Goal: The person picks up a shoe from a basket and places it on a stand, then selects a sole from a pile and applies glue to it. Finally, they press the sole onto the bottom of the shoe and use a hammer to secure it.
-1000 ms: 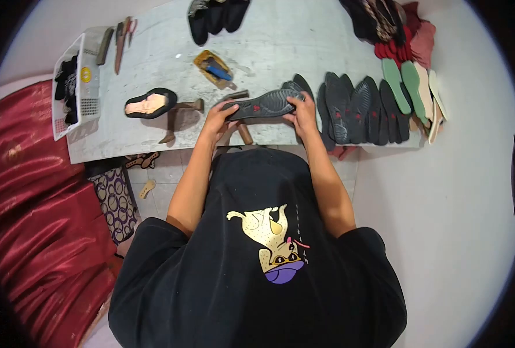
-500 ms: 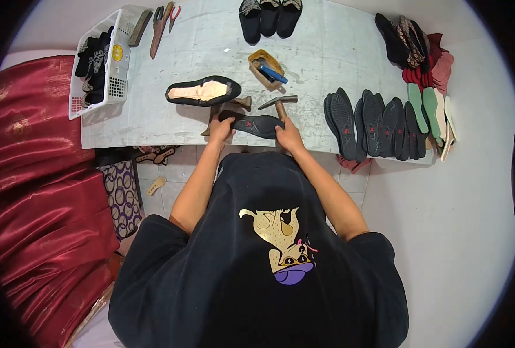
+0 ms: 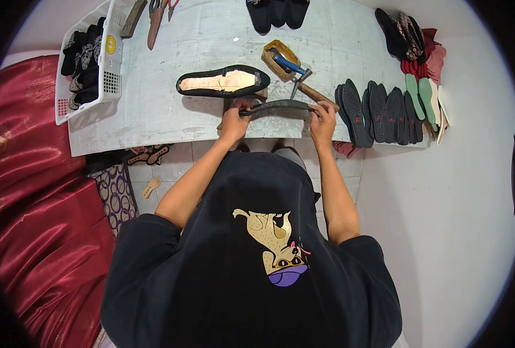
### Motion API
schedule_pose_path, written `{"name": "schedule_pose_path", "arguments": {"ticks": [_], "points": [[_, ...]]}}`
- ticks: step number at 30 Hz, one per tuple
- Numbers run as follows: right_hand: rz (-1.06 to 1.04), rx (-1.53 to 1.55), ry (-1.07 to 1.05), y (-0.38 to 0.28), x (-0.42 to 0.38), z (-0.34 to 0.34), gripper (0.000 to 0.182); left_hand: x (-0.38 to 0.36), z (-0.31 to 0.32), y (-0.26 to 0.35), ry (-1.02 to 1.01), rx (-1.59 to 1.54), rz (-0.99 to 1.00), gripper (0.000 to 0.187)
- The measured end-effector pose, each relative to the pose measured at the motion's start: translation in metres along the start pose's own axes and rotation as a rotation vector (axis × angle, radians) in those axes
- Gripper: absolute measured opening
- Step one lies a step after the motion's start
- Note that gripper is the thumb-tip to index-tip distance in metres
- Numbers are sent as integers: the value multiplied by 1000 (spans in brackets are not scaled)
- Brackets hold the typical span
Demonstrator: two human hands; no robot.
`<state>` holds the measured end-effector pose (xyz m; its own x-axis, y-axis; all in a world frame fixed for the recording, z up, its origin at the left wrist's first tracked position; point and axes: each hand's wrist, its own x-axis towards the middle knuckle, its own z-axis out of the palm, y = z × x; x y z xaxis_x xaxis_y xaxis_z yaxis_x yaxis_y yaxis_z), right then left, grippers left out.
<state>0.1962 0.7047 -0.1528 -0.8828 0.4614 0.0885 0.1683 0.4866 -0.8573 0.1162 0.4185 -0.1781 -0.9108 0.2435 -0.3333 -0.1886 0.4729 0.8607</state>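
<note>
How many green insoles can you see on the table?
2 green insoles, side by side at the table's right end, between the row of black soles and pale insoles. More may be hidden in the overlapping pile.

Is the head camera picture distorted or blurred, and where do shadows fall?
Head view: strong fisheye bending, a dark round vignette at the corners, and the table edge curves. The middle is sharp: the left hand and right hand holding the black sole show clearly. Soft shadow lies under the shoe on the stand. No strong glare.

Shoemaking workshop: rubber soles (image 3: 379,110), hammer (image 3: 306,84)
</note>
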Motion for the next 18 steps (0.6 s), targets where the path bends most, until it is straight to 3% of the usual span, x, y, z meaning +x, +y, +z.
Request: {"name": "schedule_pose_path", "arguments": {"ticks": [1, 3, 5, 7, 18], "points": [[1, -6, -2, -1, -1, -5, 29, -1, -3, 1, 11, 52, 119, 33], [-200, -360, -152, -3, -3, -13, 34, -5, -3, 11, -28, 77, 89, 32], [-184, -371, -245, 14, -16, -6, 42, -7, -1, 13, -67, 107, 64, 31], [-142, -415, -261, 15, -32, 1, 51, -7, 3, 9, -139, 275, 244, 32], [-4, -233, -223, 27, -30, 5, 47, -11, -17, 33, -249, 362, 114, 33]]}}
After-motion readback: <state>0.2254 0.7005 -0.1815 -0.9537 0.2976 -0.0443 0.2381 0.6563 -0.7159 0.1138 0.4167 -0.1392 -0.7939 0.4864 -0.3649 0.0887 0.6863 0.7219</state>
